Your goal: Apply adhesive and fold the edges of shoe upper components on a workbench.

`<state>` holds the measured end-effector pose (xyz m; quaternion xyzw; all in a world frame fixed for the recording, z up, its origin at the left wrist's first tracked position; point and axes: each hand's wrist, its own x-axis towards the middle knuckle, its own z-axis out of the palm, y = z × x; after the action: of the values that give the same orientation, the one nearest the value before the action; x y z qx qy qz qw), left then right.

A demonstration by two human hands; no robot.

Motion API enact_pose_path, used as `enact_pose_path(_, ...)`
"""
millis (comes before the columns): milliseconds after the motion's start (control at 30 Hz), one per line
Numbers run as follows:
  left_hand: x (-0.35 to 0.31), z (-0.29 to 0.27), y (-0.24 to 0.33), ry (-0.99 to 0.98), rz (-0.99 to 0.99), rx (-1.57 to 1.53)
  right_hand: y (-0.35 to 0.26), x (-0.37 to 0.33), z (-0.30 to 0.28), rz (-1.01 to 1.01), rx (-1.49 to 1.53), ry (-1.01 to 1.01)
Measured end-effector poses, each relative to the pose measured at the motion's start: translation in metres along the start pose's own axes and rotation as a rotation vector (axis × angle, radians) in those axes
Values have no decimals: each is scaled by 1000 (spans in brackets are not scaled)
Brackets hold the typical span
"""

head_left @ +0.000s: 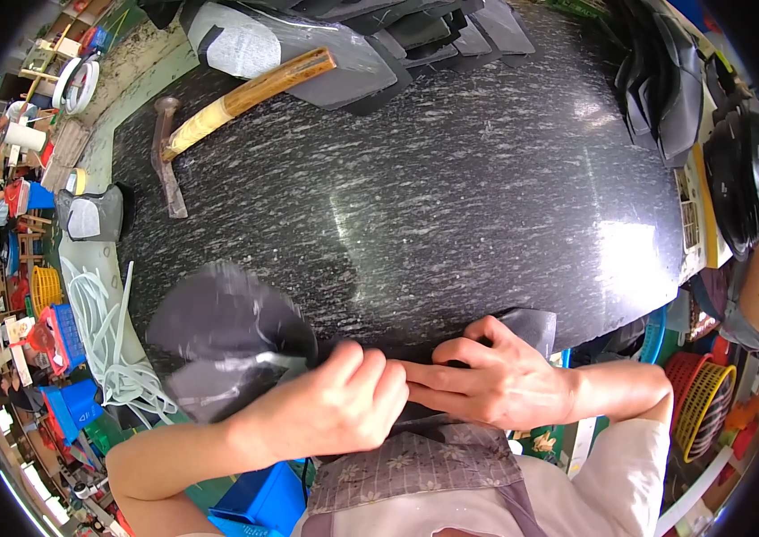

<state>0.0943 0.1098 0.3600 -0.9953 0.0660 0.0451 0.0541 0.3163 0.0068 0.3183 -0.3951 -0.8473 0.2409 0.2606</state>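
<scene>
A black, sheet-like piece (pixel 232 327) lies at the near edge of the dark speckled table, its left part smeared by motion. My left hand (pixel 344 403) is closed in a fist-like pinch on the middle of this piece. Right beside it, my right hand (pixel 496 380) has its fingers curled, pinching the same stretch of edge. Knuckles hide what lies between the fingertips. From behind the right hand a grey-black end (pixel 532 329) sticks out; whether it belongs to the same piece I cannot tell.
A wooden-handled hammer (pixel 236 103) rests at the far left of the table (pixel 451 188). Stacked black pieces (pixel 308 54) line the far edge, more (pixel 661 80) the far right. Pale cords (pixel 106 340) hang at the left beside a small black piece (pixel 93 215). A blue bin (pixel 263 497) stands below.
</scene>
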Motion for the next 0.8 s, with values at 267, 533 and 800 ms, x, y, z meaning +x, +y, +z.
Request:
enact_pose_path(267,-31,-18,2,85,-564,-482,20,14,-45,-151,-392,-193)
enact_pose_path(533,-28,-6,17,183,-571,-339,8,19,-8,-83,-119,-4)
enact_pose_path(800,-43,13,34,93,-106,50,-16,20,-4,-213,-494,-122)
